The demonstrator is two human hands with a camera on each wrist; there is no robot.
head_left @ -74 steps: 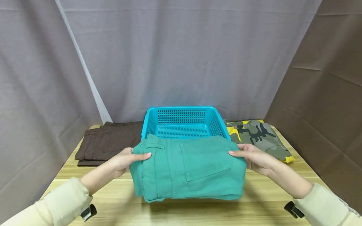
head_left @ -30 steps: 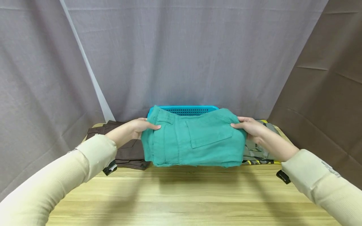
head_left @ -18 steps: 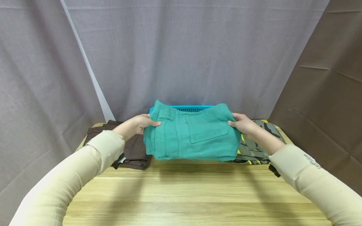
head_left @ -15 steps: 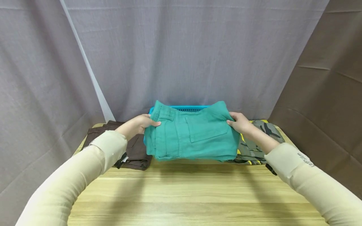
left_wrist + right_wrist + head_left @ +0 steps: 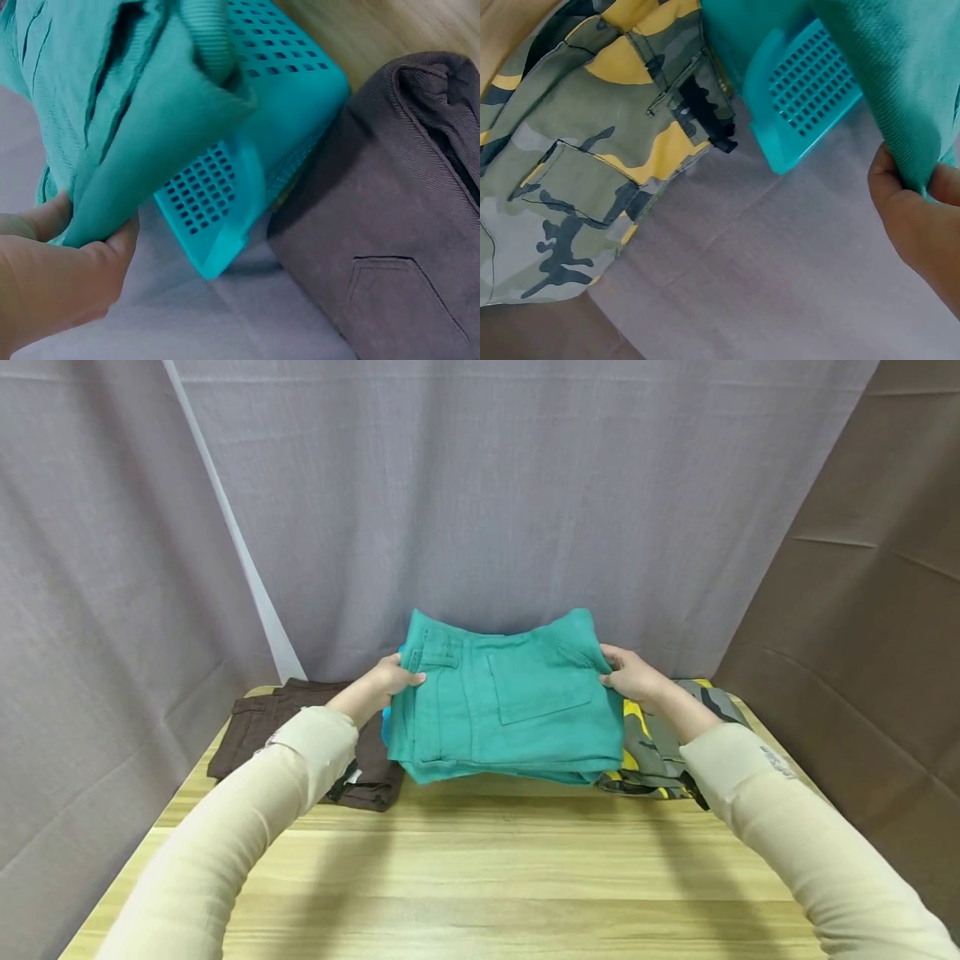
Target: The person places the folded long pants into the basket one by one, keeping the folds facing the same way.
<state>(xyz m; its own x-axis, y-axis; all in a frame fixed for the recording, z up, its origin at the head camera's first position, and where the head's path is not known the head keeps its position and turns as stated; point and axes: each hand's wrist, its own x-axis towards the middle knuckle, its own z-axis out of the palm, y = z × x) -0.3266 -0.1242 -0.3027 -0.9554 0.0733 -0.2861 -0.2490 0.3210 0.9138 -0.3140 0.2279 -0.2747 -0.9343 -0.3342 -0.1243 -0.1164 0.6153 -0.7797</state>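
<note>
Folded green pants (image 5: 517,702) hang between my two hands over the blue plastic basket (image 5: 292,105). My left hand (image 5: 386,679) pinches their left edge near the waistband, thumb on the front face. On the other side, my right hand (image 5: 633,679) grips the right edge between thumb and fingers. In the head view the pants hide nearly all of the basket; both wrist views show its perforated walls below the cloth. The upper corners of the pants stick up and the top edge sags in the middle.
Folded dark brown pants (image 5: 258,727) lie on the wooden table (image 5: 510,877) left of the basket. Folded camouflage pants (image 5: 660,752) with yellow patches lie on its right. A grey curtain (image 5: 480,502) hangs behind, and a brown cloth wall (image 5: 862,610) stands at the right.
Both hands have carried the green pants away from me, over the basket, covering it in the head view. My hands have come slightly closer together, and the top edge sags more.
</note>
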